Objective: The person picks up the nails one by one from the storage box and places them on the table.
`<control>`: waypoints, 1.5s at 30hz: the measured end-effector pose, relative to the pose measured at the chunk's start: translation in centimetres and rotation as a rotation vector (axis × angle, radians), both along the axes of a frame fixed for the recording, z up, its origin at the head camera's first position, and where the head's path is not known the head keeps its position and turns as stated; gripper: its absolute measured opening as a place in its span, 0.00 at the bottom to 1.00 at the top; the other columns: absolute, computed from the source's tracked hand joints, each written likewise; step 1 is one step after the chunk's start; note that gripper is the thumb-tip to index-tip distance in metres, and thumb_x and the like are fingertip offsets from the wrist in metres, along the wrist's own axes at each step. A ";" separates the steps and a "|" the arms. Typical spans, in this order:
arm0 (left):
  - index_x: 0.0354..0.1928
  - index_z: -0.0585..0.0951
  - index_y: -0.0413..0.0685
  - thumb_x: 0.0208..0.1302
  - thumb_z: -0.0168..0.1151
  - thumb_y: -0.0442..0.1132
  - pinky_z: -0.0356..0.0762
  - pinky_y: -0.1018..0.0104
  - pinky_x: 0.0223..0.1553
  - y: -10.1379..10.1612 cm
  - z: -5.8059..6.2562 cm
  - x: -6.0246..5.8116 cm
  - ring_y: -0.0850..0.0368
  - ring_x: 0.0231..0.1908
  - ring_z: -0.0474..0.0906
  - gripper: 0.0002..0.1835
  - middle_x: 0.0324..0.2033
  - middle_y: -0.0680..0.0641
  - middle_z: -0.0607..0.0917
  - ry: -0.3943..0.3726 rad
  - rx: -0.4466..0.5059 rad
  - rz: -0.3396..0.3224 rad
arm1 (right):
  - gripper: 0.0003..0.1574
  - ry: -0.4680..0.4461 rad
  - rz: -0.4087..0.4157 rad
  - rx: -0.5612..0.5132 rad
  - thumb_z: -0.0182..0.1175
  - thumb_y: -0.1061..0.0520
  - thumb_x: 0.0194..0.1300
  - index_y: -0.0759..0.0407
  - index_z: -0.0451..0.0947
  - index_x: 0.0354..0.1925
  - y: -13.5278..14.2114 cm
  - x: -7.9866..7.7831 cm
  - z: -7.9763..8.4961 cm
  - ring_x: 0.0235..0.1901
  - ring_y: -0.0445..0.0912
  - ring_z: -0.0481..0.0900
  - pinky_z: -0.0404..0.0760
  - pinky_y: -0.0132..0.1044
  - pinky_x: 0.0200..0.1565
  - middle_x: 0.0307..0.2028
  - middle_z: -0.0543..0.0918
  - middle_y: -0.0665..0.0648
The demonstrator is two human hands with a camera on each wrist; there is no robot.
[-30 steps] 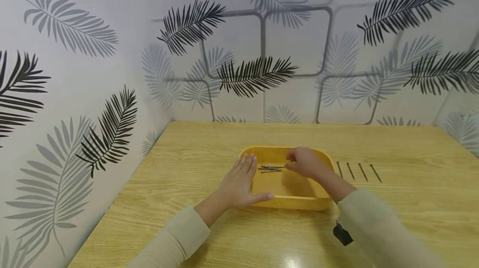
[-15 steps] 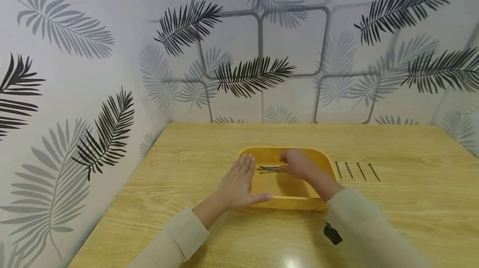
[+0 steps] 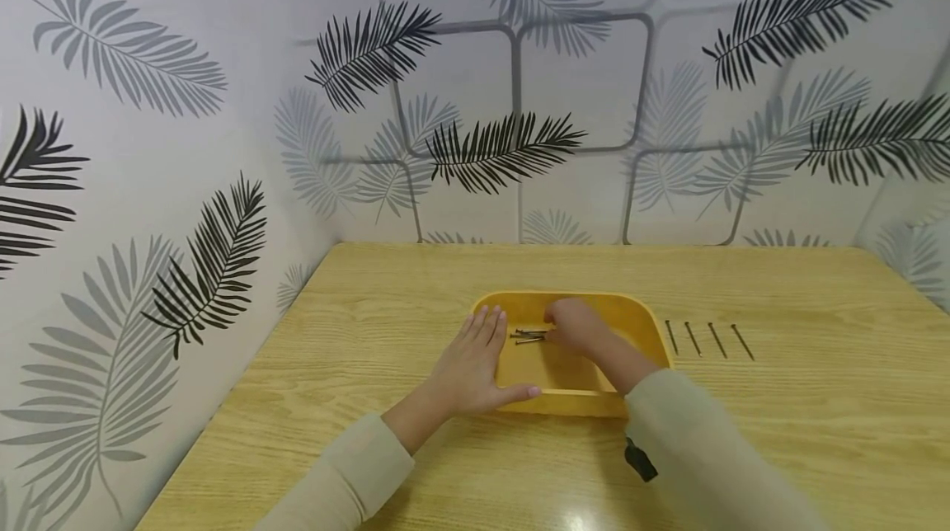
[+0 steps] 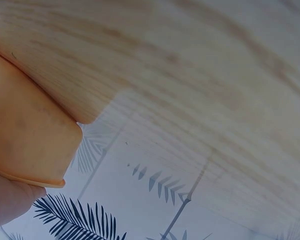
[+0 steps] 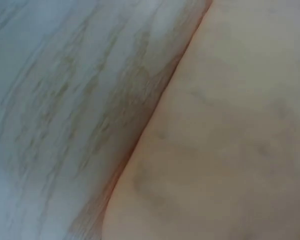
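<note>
A shallow yellow plastic tray [image 3: 594, 405] stands on the wooden table, and its outer wall [image 4: 35, 115] shows in the left wrist view. Against the tray's left end rests my left hand [image 3: 466, 366], fingers straight along the rim and thumb across the front edge. My right hand [image 3: 582, 329] reaches down inside with bent fingers, its fingertips right at the right ends of several thin, dark metal screws [image 3: 529, 336] lying in a small heap. Those ends are hidden behind the fingers, and I cannot tell whether one is pinched. The right wrist view shows only the tray's wall [image 5: 215, 140] and the table.
To the right of the tray, several more screws [image 3: 710, 340] lie side by side in a row on the table [image 3: 816, 415]. A patterned wall [image 3: 579, 193] with feather prints rises behind the table. A dark object [image 3: 640, 459] hangs beneath the right sleeve [image 3: 705, 440].
My right hand has moved left within the tray, its fingertips now over the ends of the heaped screws. My left hand stays on the tray's left end.
</note>
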State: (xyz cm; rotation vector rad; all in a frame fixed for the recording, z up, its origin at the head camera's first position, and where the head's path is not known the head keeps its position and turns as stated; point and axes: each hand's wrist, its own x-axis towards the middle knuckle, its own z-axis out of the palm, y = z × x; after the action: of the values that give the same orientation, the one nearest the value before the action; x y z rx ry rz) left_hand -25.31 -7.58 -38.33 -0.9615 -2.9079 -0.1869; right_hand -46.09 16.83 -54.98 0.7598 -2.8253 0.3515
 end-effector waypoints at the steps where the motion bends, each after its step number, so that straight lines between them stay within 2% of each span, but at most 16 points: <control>1: 0.71 0.47 0.33 0.58 0.47 0.71 0.42 0.53 0.72 0.0 0.0 0.0 0.43 0.72 0.40 0.55 0.71 0.36 0.48 0.000 0.000 0.001 | 0.14 0.013 -0.006 0.008 0.69 0.47 0.49 0.51 0.83 0.34 0.6 -2.7 -2.7 0.31 0.44 0.80 0.79 0.41 0.33 0.31 0.84 0.49; 3: 0.71 0.47 0.33 0.58 0.46 0.71 0.42 0.53 0.72 0.0 0.0 0.0 0.44 0.72 0.39 0.55 0.72 0.36 0.47 -0.001 -0.003 0.004 | 0.12 0.008 -0.023 0.039 0.69 0.48 0.48 0.48 0.82 0.32 0.6 -4.4 -4.6 0.31 0.42 0.79 0.79 0.40 0.35 0.30 0.83 0.46; 4: 0.71 0.46 0.33 0.58 0.46 0.72 0.42 0.53 0.72 -0.1 0.0 0.0 0.44 0.72 0.39 0.55 0.72 0.37 0.47 -0.001 -0.004 0.004 | 0.10 0.031 -0.021 0.047 0.69 0.50 0.47 0.49 0.81 0.30 0.4 -4.4 -4.7 0.29 0.42 0.78 0.78 0.39 0.33 0.28 0.82 0.46; 6: 0.71 0.46 0.33 0.58 0.45 0.72 0.42 0.53 0.72 -0.1 0.0 0.0 0.44 0.72 0.39 0.55 0.72 0.37 0.47 0.001 -0.007 0.004 | 0.07 0.055 -0.023 0.074 0.67 0.56 0.46 0.51 0.77 0.23 -0.5 -2.9 -3.2 0.23 0.41 0.72 0.73 0.36 0.27 0.22 0.78 0.47; 10: 0.71 0.46 0.33 0.58 0.45 0.72 0.42 0.53 0.72 -0.1 0.0 0.0 0.43 0.72 0.39 0.55 0.72 0.36 0.47 -0.001 0.001 -0.005 | 0.13 0.002 0.003 0.080 0.63 0.63 0.47 0.52 0.68 0.17 -2.2 2.2 2.4 0.20 0.43 0.63 0.64 0.37 0.24 0.18 0.70 0.50; 13: 0.71 0.46 0.33 0.58 0.46 0.71 0.42 0.53 0.72 -0.1 0.0 0.0 0.43 0.72 0.39 0.55 0.72 0.36 0.47 -0.004 0.008 -0.009 | 0.17 0.055 0.028 0.075 0.60 0.68 0.43 0.52 0.63 0.15 -2.7 4.1 4.2 0.20 0.44 0.58 0.59 0.36 0.23 0.16 0.65 0.51; 15: 0.71 0.46 0.33 0.59 0.46 0.71 0.42 0.53 0.72 -0.1 0.0 0.0 0.43 0.72 0.40 0.55 0.72 0.36 0.47 -0.004 0.009 -0.010 | 0.16 0.059 0.004 0.102 0.61 0.67 0.44 0.52 0.65 0.15 -2.7 3.6 3.5 0.20 0.44 0.60 0.63 0.37 0.24 0.16 0.68 0.51; 19: 0.71 0.46 0.33 0.58 0.47 0.71 0.42 0.53 0.72 0.0 -0.1 0.0 0.43 0.72 0.40 0.55 0.71 0.36 0.47 -0.002 0.007 -0.006 | 0.14 0.133 -0.043 0.145 0.61 0.65 0.40 0.50 0.67 0.13 -2.5 1.2 0.3 0.18 0.42 0.63 0.65 0.36 0.21 0.15 0.72 0.48; 21: 0.71 0.47 0.33 0.58 0.47 0.71 0.42 0.53 0.72 0.0 0.0 0.0 0.43 0.72 0.40 0.54 0.71 0.36 0.48 -0.001 0.007 -0.005 | 0.14 0.115 -0.052 0.151 0.60 0.65 0.42 0.50 0.69 0.12 -2.8 1.5 0.7 0.18 0.42 0.65 0.66 0.36 0.21 0.15 0.73 0.48; 23: 0.70 0.47 0.33 0.58 0.47 0.71 0.42 0.53 0.72 0.0 0.0 0.0 0.43 0.72 0.40 0.54 0.71 0.36 0.48 0.001 0.007 -0.005 | 0.13 0.093 -0.039 0.155 0.59 0.66 0.44 0.53 0.70 0.13 -3.4 3.5 3.0 0.18 0.43 0.66 0.67 0.37 0.21 0.16 0.74 0.51; 29: 0.70 0.48 0.33 0.58 0.47 0.71 0.42 0.53 0.72 -0.1 0.0 0.0 0.43 0.72 0.41 0.54 0.71 0.36 0.49 0.005 0.005 -0.005 | 0.12 -0.100 -0.067 0.140 0.57 0.71 0.52 0.61 0.72 0.17 -6.3 13.4 14.5 0.21 0.44 0.67 0.72 0.38 0.27 0.19 0.77 0.56; 31: 0.70 0.48 0.33 0.58 0.47 0.71 0.42 0.53 0.72 0.0 -0.1 -0.1 0.43 0.72 0.41 0.54 0.71 0.36 0.49 0.006 0.005 -0.005 | 0.11 -0.109 -0.064 0.135 0.57 0.72 0.52 0.62 0.72 0.17 -6.6 15.1 16.3 0.21 0.44 0.67 0.72 0.37 0.27 0.19 0.77 0.57; 32: 0.70 0.48 0.33 0.58 0.47 0.71 0.42 0.53 0.72 0.0 -0.1 -0.1 0.43 0.72 0.40 0.54 0.71 0.36 0.48 0.004 0.004 -0.005 | 0.10 -0.093 -0.048 0.130 0.57 0.70 0.53 0.61 0.73 0.19 -5.8 12.9 13.5 0.22 0.44 0.67 0.72 0.37 0.28 0.20 0.77 0.56; 38: 0.70 0.47 0.33 0.58 0.47 0.71 0.43 0.53 0.72 0.0 -0.1 0.0 0.43 0.72 0.40 0.54 0.71 0.36 0.48 0.000 0.002 -0.002 | 0.11 -0.206 -0.062 0.109 0.56 0.70 0.54 0.61 0.71 0.18 -5.2 11.9 12.9 0.20 0.44 0.64 0.67 0.36 0.25 0.18 0.74 0.55; 39: 0.70 0.47 0.33 0.58 0.47 0.71 0.43 0.53 0.72 0.0 -0.1 0.0 0.43 0.72 0.40 0.54 0.71 0.36 0.48 0.001 0.003 -0.002 | 0.13 -0.241 -0.082 0.117 0.56 0.71 0.53 0.61 0.70 0.17 -5.9 14.1 15.6 0.19 0.44 0.63 0.66 0.36 0.25 0.16 0.73 0.55; 45: 0.71 0.46 0.33 0.58 0.47 0.71 0.43 0.53 0.72 0.0 -0.2 0.0 0.43 0.72 0.39 0.55 0.72 0.36 0.47 -0.001 0.001 0.000 | 0.18 -0.213 -0.043 0.132 0.57 0.67 0.52 0.57 0.64 0.12 -4.8 11.4 12.4 0.17 0.43 0.57 0.61 0.34 0.23 0.13 0.61 0.50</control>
State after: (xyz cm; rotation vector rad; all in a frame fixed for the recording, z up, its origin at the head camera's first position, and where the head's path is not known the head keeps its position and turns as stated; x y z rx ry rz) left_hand -25.32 -7.60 -38.49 -0.9618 -2.9088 -0.1890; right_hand -34.67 12.08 -42.54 0.7251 -3.0852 0.2551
